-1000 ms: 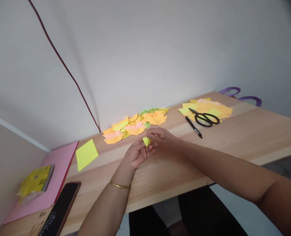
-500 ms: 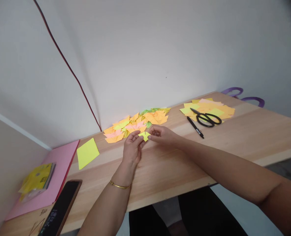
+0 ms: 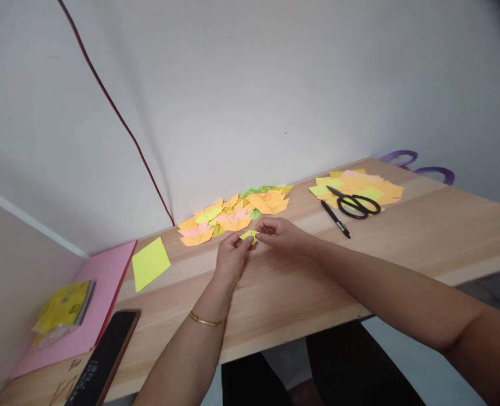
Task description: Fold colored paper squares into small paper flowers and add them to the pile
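Between my two hands is a small piece of folded yellow paper (image 3: 250, 235), held just above the wooden table. My left hand (image 3: 233, 254) pinches its left side, the thumb lying over the front. On the right edge, the thumb and fingertips of my right hand (image 3: 277, 234) are closed. Part of the paper is hidden under the thumbs. Just beyond lies a heap of folded paper shapes (image 3: 233, 219) in orange, yellow, pink and green, some with small drawn dots.
Black-handled scissors (image 3: 355, 204) rest on a pile of coloured paper squares (image 3: 385, 190), with a black pen (image 3: 335, 219) beside it. At left are a yellow paper stack (image 3: 151, 264), a pink folder (image 3: 110, 270), a yellow packet (image 3: 63, 307) and a phone (image 3: 110, 349). Behind stands a wall (image 3: 250, 101).
The yellow paper has tilted and dropped slightly, and less of its face shows. My left hand has shifted a little right and down; my right hand has barely moved.
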A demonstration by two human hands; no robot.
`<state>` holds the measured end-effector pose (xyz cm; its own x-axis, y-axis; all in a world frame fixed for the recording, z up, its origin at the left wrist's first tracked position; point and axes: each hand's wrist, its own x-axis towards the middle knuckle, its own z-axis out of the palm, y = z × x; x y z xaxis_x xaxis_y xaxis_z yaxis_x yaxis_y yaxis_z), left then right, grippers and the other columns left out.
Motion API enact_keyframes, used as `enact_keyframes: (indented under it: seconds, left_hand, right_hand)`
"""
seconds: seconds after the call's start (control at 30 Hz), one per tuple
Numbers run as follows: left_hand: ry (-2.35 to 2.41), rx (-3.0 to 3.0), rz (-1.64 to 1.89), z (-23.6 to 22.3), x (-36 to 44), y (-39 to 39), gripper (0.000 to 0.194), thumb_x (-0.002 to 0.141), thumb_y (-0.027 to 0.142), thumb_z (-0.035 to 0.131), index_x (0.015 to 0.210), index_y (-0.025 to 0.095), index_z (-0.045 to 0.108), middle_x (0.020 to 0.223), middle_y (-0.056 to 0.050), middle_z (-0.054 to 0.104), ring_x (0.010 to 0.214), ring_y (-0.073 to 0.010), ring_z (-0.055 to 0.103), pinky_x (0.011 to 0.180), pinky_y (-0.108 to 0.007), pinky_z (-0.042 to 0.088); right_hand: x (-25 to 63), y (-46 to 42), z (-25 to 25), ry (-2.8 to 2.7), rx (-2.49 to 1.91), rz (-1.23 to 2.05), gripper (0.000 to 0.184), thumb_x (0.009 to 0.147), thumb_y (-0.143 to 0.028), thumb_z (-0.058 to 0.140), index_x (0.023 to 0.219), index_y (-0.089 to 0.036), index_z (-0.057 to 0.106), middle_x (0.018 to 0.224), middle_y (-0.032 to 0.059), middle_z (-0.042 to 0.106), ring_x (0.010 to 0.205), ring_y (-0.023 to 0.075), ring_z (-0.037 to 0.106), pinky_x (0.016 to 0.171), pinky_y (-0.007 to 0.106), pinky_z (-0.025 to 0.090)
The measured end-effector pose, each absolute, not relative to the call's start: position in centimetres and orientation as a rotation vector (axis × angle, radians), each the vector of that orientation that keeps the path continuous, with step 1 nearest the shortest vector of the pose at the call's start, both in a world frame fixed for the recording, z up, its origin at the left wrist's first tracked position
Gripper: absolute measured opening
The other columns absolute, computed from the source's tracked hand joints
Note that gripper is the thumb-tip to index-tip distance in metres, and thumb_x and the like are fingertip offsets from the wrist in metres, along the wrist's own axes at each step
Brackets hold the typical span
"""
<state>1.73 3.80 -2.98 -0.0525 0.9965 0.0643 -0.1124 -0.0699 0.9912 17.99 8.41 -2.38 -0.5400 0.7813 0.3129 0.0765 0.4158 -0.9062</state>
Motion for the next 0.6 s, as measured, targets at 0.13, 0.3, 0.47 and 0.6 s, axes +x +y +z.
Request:
enact_keyframes:
  seconds: [0.13,0.3,0.47,0.6]
  left_hand:
    - [1.178,1.303,1.333,-3.16,1.38,3.91,0.018,0.069,0.030,0.069,0.078,0.015,0.067,0.072,-0.002,0.065,0.070,-0.0122,0.058,0.071,-0.025,0.046]
    - [1.197,1.316,1.333,-3.40,1.32,4.00,0.019,0.070,0.031,0.068,0.082,0.016,0.068,0.072,-0.002,0.065,0.068,-0.0119,0.058,0.069,-0.024,0.046]
    - [1.188,1.238,1.306,-3.36,1.51,3.94,0.022,0.067,0.031,0.071,0.082,0.015,0.070,0.069,-0.002,0.064,0.066,-0.0120,0.059,0.068,-0.025,0.047]
    - [1.195,1.206,1.295,-3.22,1.67,3.86,0.026,0.067,0.032,0.071,0.087,0.014,0.071,0.068,-0.003,0.064,0.067,-0.0129,0.060,0.069,-0.026,0.047]
  right_hand:
    - [17.89,8.17,-2.35,-1.923,-0.713,1.147,0.019,0.079,-0.034,0.055,0.075,-0.016,0.056,0.074,0.0018,0.055,0.066,0.0110,0.048,0.059,0.023,0.039]
    - [17.80,8.06,-2.15,-1.871,-0.730,1.182,0.017,0.077,-0.033,0.058,0.077,-0.016,0.053,0.071,-0.0003,0.051,0.062,0.0099,0.045,0.058,0.023,0.038]
    - [17.92,8.28,-2.09,-1.909,-0.706,1.128,0.016,0.078,-0.031,0.056,0.074,-0.016,0.055,0.074,0.0013,0.053,0.066,0.0110,0.047,0.060,0.024,0.039]
    - [17.99,8.41,-2.24,-1.930,-0.712,1.111,0.015,0.078,-0.031,0.056,0.076,-0.016,0.055,0.076,0.0018,0.055,0.067,0.0111,0.048,0.060,0.024,0.040]
